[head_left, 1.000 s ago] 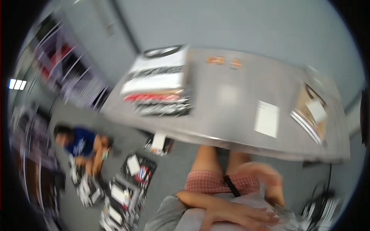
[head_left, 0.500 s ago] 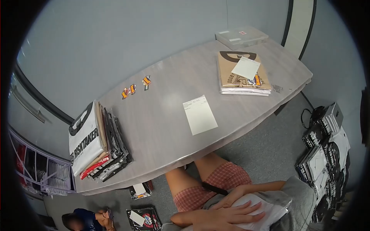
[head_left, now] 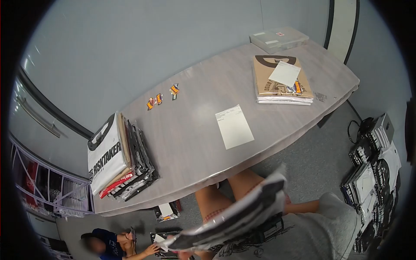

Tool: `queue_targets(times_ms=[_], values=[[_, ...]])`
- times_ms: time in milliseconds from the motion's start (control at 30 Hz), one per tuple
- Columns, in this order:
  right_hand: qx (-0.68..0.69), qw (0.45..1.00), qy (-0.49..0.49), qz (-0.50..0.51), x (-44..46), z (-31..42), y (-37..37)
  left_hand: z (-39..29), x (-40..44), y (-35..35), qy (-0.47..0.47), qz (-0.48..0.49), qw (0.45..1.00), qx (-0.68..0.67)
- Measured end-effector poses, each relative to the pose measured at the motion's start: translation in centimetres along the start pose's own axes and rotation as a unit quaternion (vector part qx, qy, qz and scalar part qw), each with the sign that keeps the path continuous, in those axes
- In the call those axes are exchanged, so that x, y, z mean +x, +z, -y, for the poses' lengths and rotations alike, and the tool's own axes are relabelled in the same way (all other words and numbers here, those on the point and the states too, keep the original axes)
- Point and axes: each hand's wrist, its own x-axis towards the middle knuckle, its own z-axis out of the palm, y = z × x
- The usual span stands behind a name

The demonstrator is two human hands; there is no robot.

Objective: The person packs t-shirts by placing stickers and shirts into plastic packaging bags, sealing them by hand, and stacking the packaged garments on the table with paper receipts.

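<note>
A white folded shirt (head_left: 236,212) with broad black print, in a clear plastic bag, is held tilted across my lap and is smeared by motion. My right hand (head_left: 287,200) grips its upper right end and is mostly hidden behind it. At its lower left end my left hand (head_left: 185,255) shows only in part, at the bottom edge of the view, holding that end. On the table in front of me lies a white paper slip (head_left: 235,127) with small print at its top.
Bagged shirts are stacked on the table (head_left: 190,143) at left (head_left: 106,151) and right (head_left: 277,84), the right stack topped by a slip (head_left: 285,73). Small orange tags (head_left: 174,91) and a plastic case (head_left: 279,40) lie behind. Floor piles (head_left: 364,186) stand right. A seated person (head_left: 106,242) reaches toward floor packets.
The bagged shirt has risen from against my body and swung out over my lap, turning its black print into view. My hands have moved to its ends. The seated person's arm now reaches right.
</note>
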Motion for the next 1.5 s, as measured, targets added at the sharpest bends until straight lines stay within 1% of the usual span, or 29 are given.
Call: queue_targets(times_ms=[67,100,133,167,200,233,267,300,367,400,467,500,567,633,667,700,733,767,833,867,967,1033,1067,1100,1167,1233,1300,1400,1500], values=[[-0.048,0.996,-0.017,-0.069,-0.9,0.4,-1.7,-0.3,-1.6,-0.6,-0.020,-0.090,0.995,0.046],[-0.070,0.992,-0.024,-0.103,1.5,3.2,-3.0,-0.2,-1.9,-0.4,-0.031,-0.136,0.988,0.069],[-0.092,0.986,-0.029,-0.137,1.5,4.6,-5.3,0.3,-4.1,2.0,-0.041,-0.182,0.978,0.089],[-0.114,0.978,-0.033,-0.171,1.3,4.5,-4.8,0.2,-2.9,0.4,-0.053,-0.227,0.966,0.109],[-0.064,0.958,-0.146,-0.239,0.5,5.7,-6.4,-0.6,-6.1,1.3,-0.064,-0.272,0.952,0.128],[-0.015,0.917,-0.257,-0.303,-0.6,7.6,-8.0,0.2,-4.9,1.2,-0.075,-0.314,0.935,0.147],[-0.101,0.905,-0.336,-0.240,-1.6,10.2,-9.2,0.4,-5.4,1.3,-0.083,-0.355,0.916,0.165],[-0.188,0.877,-0.408,-0.172,-2.9,12.8,-9.4,0.5,-4.4,1.4,-0.081,-0.355,0.917,0.161],[-0.400,0.831,-0.377,-0.083,-3.5,17.0,-5.7,0.3,-0.9,1.3,-0.103,-0.295,0.943,0.115],[-0.401,0.831,-0.375,-0.085,-3.2,17.4,-4.2,0.3,0.2,0.8,-0.103,-0.293,0.944,0.113],[-0.487,0.853,-0.176,0.060,-2.8,17.4,-2.0,0.2,1.8,-0.5,-0.051,-0.092,0.975,0.196],[-0.488,0.853,-0.175,0.058,-2.8,17.4,-2.2,0.2,2.3,-0.7,-0.050,-0.091,0.975,0.196],[-0.482,0.854,-0.190,-0.048,-3.3,17.5,-3.5,0.2,2.9,-0.9,0.000,-0.183,0.935,0.302],[-0.427,0.857,-0.200,-0.208,-4.9,17.4,-6.5,-0.4,2.7,-1.7,0.037,-0.289,0.895,0.337],[-0.376,0.852,-0.201,-0.305,-6.4,16.8,-8.4,-1.3,1.7,-2.2,0.022,-0.280,0.896,0.343],[-0.321,0.835,-0.202,-0.399,-7.6,16.2,-10.1,-1.7,1.4,-2.8,0.082,-0.297,0.892,0.329],[-0.176,0.815,-0.290,-0.470,-7.9,15.8,-11.2,-2.3,0.4,-3.2,0.090,-0.309,0.887,0.332],[-0.024,0.768,-0.367,-0.524,-7.8,15.7,-12.1,-3.0,-0.3,-3.3,0.096,-0.322,0.881,0.334],[0.120,0.683,-0.468,-0.548,-7.3,16.2,-14.0,-3.5,-1.0,-3.2,0.128,-0.372,0.860,0.325],[0.162,0.647,-0.511,-0.542,-6.7,15.9,-15.6,-3.4,-1.8,-3.2,0.115,-0.429,0.832,0.334],[0.246,0.617,-0.551,-0.505,-4.6,14.6,-19.9,-3.3,-1.5,-2.3,0.165,-0.449,0.829,0.290],[0.276,0.638,-0.542,-0.472,-3.3,13.4,-22.4,-3.1,-1.5,-1.7,0.154,-0.447,0.834,0.285],[0.330,0.600,-0.530,-0.501,-2.4,12.3,-24.5,-3.0,-1.5,-1.4,0.140,-0.442,0.841,0.281],[0.343,0.606,-0.520,-0.494,-1.9,10.8,-26.4,-2.8,-1.6,-1.0,0.141,-0.443,0.840,0.280],[0.368,0.567,-0.477,-0.562,-0.5,8.9,-28.4,-2.1,-1.7,-0.5,0.102,-0.435,0.858,0.254],[0.335,0.581,-0.417,-0.614,-0.1,8.5,-27.1,-1.6,-2.0,0.1,0.089,-0.444,0.856,0.249],[0.342,0.600,-0.399,-0.603,-0.3,7.9,-27.1,-1.4,-2.2,0.7,0.043,-0.443,0.865,0.231],[0.299,0.660,-0.307,-0.617,-1.4,8.0,-26.1,-1.0,-1.9,1.5,0.001,-0.461,0.864,0.202],[0.244,0.639,-0.257,-0.683,-2.0,7.7,-24.9,-0.8,-1.2,2.0,-0.025,-0.458,0.870,0.180]])
